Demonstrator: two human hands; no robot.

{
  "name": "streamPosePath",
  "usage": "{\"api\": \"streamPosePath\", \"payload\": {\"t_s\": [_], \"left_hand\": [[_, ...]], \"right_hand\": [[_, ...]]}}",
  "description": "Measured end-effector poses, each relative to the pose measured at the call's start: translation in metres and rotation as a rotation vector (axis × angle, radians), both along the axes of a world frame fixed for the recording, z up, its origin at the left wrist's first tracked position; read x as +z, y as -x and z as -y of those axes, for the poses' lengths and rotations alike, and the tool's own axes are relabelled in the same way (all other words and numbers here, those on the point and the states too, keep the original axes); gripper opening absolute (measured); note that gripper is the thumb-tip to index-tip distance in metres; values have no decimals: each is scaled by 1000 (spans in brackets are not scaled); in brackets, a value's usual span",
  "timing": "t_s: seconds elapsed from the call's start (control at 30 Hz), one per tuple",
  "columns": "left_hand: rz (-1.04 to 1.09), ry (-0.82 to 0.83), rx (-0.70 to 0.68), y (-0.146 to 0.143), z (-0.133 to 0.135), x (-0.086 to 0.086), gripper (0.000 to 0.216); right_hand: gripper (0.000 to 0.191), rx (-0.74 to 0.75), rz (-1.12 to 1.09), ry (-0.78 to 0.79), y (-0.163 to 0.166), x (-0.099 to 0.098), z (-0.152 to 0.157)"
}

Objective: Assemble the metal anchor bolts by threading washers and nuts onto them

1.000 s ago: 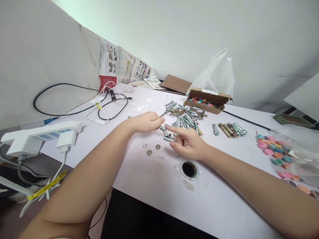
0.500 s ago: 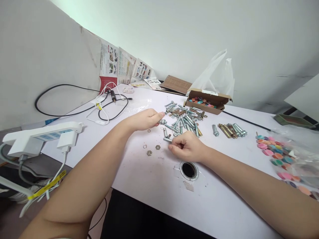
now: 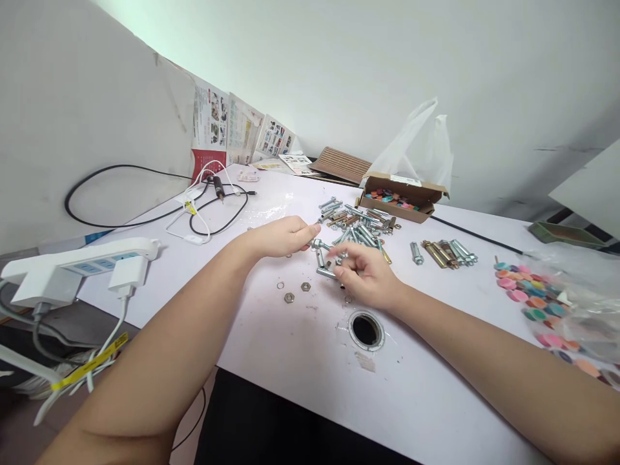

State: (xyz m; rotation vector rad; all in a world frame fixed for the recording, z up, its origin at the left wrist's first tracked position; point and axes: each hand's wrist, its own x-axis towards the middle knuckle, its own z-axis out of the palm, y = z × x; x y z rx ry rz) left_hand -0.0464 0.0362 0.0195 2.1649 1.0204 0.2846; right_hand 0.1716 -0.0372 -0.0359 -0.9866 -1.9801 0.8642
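My left hand (image 3: 285,236) is closed around a silver bolt with a nut (image 3: 317,243) on it; the threaded end points to the right, toward my other hand. My right hand (image 3: 368,274) has its index finger stretched near that end, with thumb and index apart and no held thing visible. Below the bolt, a metal sleeve (image 3: 326,273) lies by the right thumb. Two loose hex nuts (image 3: 305,287) and a thin ring (image 3: 280,285) rest on the white table. Behind the right hand spreads a pile of bolts and sleeves (image 3: 363,234), partly hidden by it.
A cardboard box (image 3: 404,210) of coloured pieces stands behind the pile. Several anchor bolts (image 3: 443,253) lie in a row to the right, before scattered coloured discs (image 3: 535,301). A round hole (image 3: 365,330) opens in the table. A power strip (image 3: 82,265) sits left.
My right hand has uncurled, its index finger now reaching up and left to the bolt's end. My left hand has kept its hold on the bolt and barely moved.
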Motion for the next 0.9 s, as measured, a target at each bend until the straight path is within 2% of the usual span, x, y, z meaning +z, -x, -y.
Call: {"api": "streamPosePath", "payload": {"t_s": [0.07,0.1,0.13,0.23,0.37,0.5,0.6,0.73,0.9], "left_hand": [[4,-5,-11,0,0,0,55],[5,-6,-18,-1,0,0,55],[-1,-12,-24,-1,1,-1,55],[-53,-45,-22,-5,2,-1,56],[-87,-103,7,-9,6,-1,55],[-89,-93,6,-10,8,2,55],[-118,-93,2,-9,8,1,54],[-147,-129,5,-11,4,-5,55],[-146,-151,40,-16,7,-6,54]], "right_hand": [[59,-46,-61,-24,4,-2,1],[66,-59,-46,-61,6,-3,1],[63,-75,-11,-116,8,-4,1],[34,-180,118,-317,11,-5,-1],[19,-322,306,-488,13,-1,-3],[23,-383,400,-516,15,3,0],[37,-356,378,-505,16,3,0],[31,-381,516,-589,17,0,-2],[41,-475,677,-579,20,-1,-1]]}}
